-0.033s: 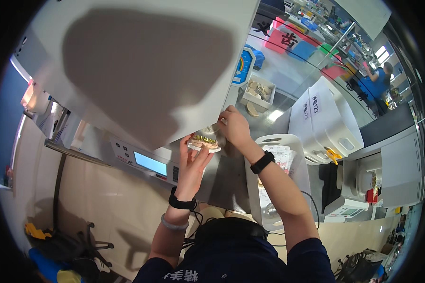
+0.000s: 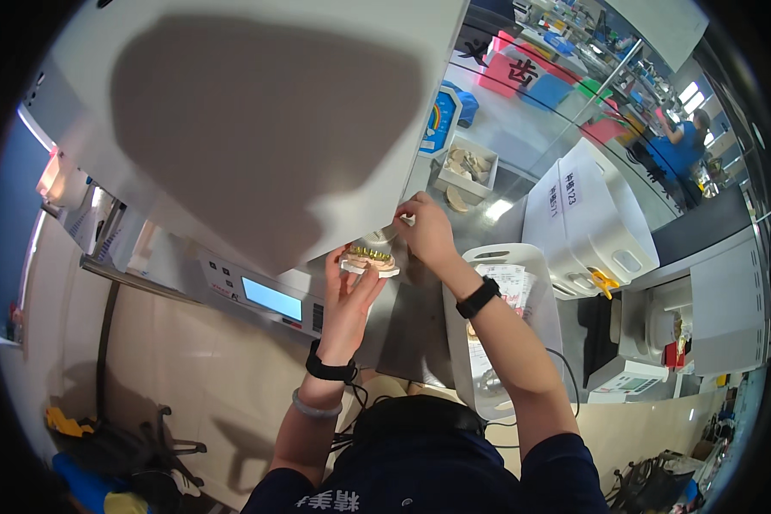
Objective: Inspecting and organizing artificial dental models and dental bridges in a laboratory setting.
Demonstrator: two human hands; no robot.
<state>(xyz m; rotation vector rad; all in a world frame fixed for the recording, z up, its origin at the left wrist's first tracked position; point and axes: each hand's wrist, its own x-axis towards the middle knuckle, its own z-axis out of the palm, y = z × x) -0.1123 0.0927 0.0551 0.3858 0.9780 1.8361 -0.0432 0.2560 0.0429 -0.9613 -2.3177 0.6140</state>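
My left hand [image 2: 349,295] is closed around a dental model [image 2: 368,259], gripping its base between thumb and fingers. The model has a pale base, a pinkish gum part and a row of shiny yellow-green teeth facing up. Just right of it and a little farther off, my right hand [image 2: 426,230] is pinched beside the edge of a large white panel [image 2: 351,103]. What those fingertips hold is too small to make out. Behind the model, a pale rounded object [image 2: 377,235] is partly hidden by the panel.
A white bin [image 2: 544,343] with papers stands under my right forearm. Farther back are a small box of plaster pieces [image 2: 469,163], a loose plaster piece [image 2: 456,200] and a tall white container [image 2: 587,218]. A device with a lit screen [image 2: 271,297] lies left. Beyond glass, a person works.
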